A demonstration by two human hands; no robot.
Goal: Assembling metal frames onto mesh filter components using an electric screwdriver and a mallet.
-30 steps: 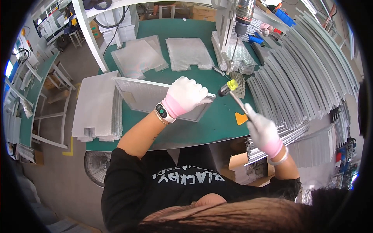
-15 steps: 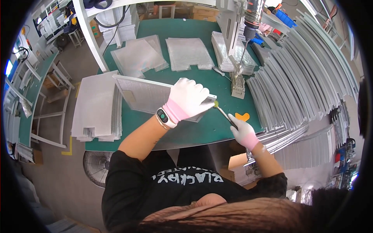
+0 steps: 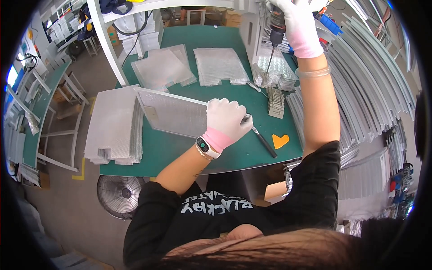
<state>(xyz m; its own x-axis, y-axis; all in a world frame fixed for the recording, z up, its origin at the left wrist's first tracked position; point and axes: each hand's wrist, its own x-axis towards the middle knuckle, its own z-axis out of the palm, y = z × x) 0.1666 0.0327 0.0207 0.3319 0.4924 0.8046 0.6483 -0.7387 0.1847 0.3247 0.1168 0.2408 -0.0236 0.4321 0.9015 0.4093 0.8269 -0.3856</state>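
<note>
My left hand (image 3: 227, 119), in a white glove with a pink cuff and a watch at the wrist, presses on the right corner of a flat metal-framed mesh panel (image 3: 171, 114) lying on the green table (image 3: 180, 148). My right hand (image 3: 294, 24) is raised at the far side, gripping a hanging power screwdriver (image 3: 276, 22) whose bit points down over the table. A black-handled hammer (image 3: 264, 140) lies on the mat just right of my left hand, beside an orange heart-shaped piece (image 3: 280, 140).
Stacks of mesh sheets sit at the table's left (image 3: 112, 126) and back (image 3: 220, 65). A small slotted block (image 3: 276, 103) stands near the panel. Long aluminium strips (image 3: 360, 90) fill the right side. A fan (image 3: 119, 195) stands under the table.
My right hand swung the hammer at the panel's corner, laid it on the mat, then rose to grip the hanging screwdriver. My left hand stayed on the panel.
</note>
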